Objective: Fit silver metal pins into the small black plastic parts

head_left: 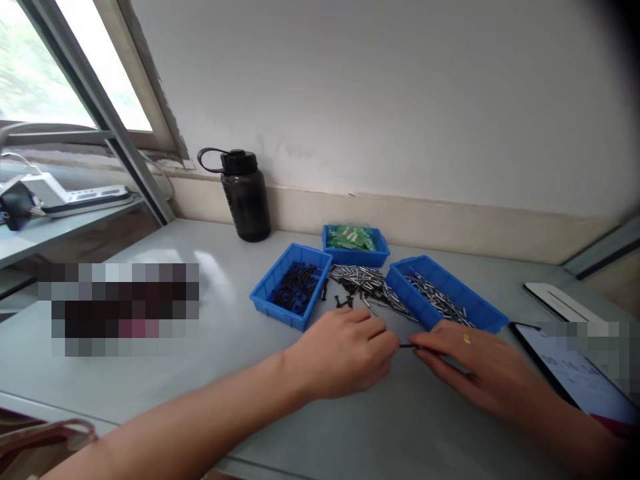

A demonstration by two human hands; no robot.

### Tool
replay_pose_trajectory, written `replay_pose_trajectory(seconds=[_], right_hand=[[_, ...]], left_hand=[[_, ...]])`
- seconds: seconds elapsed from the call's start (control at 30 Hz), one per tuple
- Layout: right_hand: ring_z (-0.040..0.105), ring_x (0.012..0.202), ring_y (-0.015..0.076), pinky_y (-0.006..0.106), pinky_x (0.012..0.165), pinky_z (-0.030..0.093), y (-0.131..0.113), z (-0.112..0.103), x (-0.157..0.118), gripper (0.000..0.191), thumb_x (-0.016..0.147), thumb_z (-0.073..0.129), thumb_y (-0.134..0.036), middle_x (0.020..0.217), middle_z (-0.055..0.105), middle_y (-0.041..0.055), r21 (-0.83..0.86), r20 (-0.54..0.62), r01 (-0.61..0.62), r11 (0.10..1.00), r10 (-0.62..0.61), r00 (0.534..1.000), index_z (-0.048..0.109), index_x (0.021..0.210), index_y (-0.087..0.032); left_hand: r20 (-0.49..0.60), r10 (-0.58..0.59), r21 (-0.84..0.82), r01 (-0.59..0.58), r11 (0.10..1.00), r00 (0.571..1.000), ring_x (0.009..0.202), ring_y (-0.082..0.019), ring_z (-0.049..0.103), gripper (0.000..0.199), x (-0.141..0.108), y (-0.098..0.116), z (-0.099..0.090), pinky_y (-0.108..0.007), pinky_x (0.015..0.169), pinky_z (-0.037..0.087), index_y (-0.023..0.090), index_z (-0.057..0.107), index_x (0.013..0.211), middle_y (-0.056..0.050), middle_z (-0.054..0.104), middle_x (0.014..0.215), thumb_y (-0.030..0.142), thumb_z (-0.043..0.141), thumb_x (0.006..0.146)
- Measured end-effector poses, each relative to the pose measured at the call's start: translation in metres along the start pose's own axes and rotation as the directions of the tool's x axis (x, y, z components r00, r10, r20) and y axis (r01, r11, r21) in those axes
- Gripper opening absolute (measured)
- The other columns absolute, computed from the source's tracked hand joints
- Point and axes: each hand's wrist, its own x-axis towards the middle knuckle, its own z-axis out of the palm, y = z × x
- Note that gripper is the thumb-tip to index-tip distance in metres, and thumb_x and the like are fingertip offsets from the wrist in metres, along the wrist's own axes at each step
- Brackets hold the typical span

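My left hand (353, 350) is closed, its thumb side turned toward my right hand (465, 360). A thin black screw (407, 346) spans the short gap between them, pinched at the right end by my right thumb and fingertips. Its left end goes into my left hand's grip, where the fingers hide it. Just beyond my hands lies a loose pile of silver nails (367, 275) mixed with black screws (344, 302). A blue bin (280, 313) to the left holds black screws. Silver nails lie in the blue bin (415, 303) at right.
A third blue bin (356, 256) with green plastic pieces stands at the back by the wall. A dark water bottle (247, 200) is at back left. A phone (575, 367) lies at right, near a white device (555, 300). A power strip (90, 200) sits on the left shelf.
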Motion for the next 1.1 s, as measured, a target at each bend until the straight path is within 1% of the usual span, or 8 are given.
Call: replay_pose_trajectory(seconds=[0.2,0.43,0.53,0.67,0.83,0.9,0.97,1.1], right_hand=[[0.058,0.064,0.0121,0.025,0.058,0.044,0.0004,0.0,-0.0011,0.017,0.09,0.051,-0.019,0.073,0.06,-0.0009,-0.011,0.006,0.009,1.0,-0.009,1.0,0.059,0.104,-0.021],[0.057,0.059,0.0116,0.024,0.054,0.041,-0.0017,0.0005,0.0025,0.014,0.091,0.05,-0.022,0.067,0.059,-0.002,-0.016,0.006,0.03,0.999,-0.029,1.0,0.06,0.1,-0.02],[0.057,0.059,0.0115,0.024,0.054,0.042,-0.0017,0.0004,0.0041,0.014,0.092,0.049,-0.022,0.068,0.059,-0.0019,-0.008,0.033,0.03,1.0,-0.03,0.999,0.06,0.1,-0.02],[0.057,0.06,0.012,0.025,0.055,0.042,-0.0043,-0.0004,0.0059,0.014,0.092,0.047,-0.02,0.067,0.059,-0.0017,0.005,0.06,0.031,0.999,-0.032,0.998,0.059,0.1,-0.02],[0.055,0.057,0.0125,0.026,0.052,0.041,-0.008,0.0002,0.0053,0.015,0.093,0.045,-0.021,0.064,0.056,-0.0021,-0.001,0.097,0.043,0.999,-0.043,0.994,0.06,0.089,-0.021],[0.056,0.059,0.0131,0.027,0.052,0.041,-0.008,0.0011,0.0043,0.014,0.092,0.046,-0.021,0.065,0.056,-0.0014,-0.009,0.111,0.043,0.999,-0.042,0.993,0.058,0.087,-0.021],[0.056,0.06,0.0135,0.027,0.053,0.042,-0.0073,0.0014,0.0038,0.01,0.092,0.047,-0.021,0.067,0.057,-0.0007,0.002,0.105,0.049,0.999,-0.049,0.993,0.058,0.091,-0.021],[0.055,0.057,0.0118,0.025,0.051,0.041,-0.007,-0.001,0.0051,0.013,0.091,0.051,-0.024,0.065,0.057,-0.002,-0.001,0.023,0.103,0.995,-0.103,0.994,0.057,0.102,-0.019]], left_hand=[[-0.002,-0.012,-0.039,0.012,0.999,1.0,0.062,-0.014,0.051,0.02,0.0004,-0.001,-0.0021,-0.026,0.055,0.038,0.017,0.055,0.074,0.0,0.055,0.067,0.026,0.045,0.088],[0.012,-0.016,-0.038,0.017,0.999,1.0,0.064,-0.013,0.052,0.02,-0.0005,-0.0034,-0.0014,-0.026,0.057,0.039,0.016,0.057,0.079,-0.001,0.056,0.07,0.024,0.043,0.091],[0.01,-0.019,-0.059,0.02,0.998,1.0,0.064,-0.014,0.051,0.02,0.0,-0.0032,-0.0027,-0.026,0.059,0.04,0.016,0.059,0.081,-0.001,0.057,0.07,0.024,0.043,0.091],[-0.01,-0.019,-0.134,0.018,0.991,1.0,0.065,-0.013,0.052,0.021,0.001,-0.0005,-0.0053,-0.025,0.06,0.042,0.016,0.061,0.082,-0.001,0.058,0.071,0.024,0.043,0.092],[0.018,-0.031,-0.287,0.035,0.957,0.999,0.071,-0.012,0.057,0.018,0.0004,0.0038,-0.0061,-0.022,0.066,0.046,0.016,0.063,0.09,-0.001,0.061,0.078,0.024,0.047,0.091],[0.037,-0.05,-0.345,0.06,0.937,0.998,0.072,-0.011,0.058,0.016,0.0001,0.0052,-0.0065,-0.021,0.066,0.047,0.016,0.063,0.091,-0.001,0.061,0.079,0.024,0.048,0.09],[0.054,-0.088,-0.402,0.102,0.91,0.995,0.072,-0.011,0.058,0.014,0.0004,0.0061,-0.0071,-0.02,0.066,0.048,0.017,0.062,0.091,-0.001,0.061,0.079,0.022,0.05,0.088],[0.104,-0.207,-0.473,0.231,0.85,0.973,0.071,-0.012,0.058,0.007,0.0012,0.0055,-0.007,-0.02,0.064,0.047,0.017,0.059,0.085,0.0,0.062,0.078,0.017,0.054,0.08]])
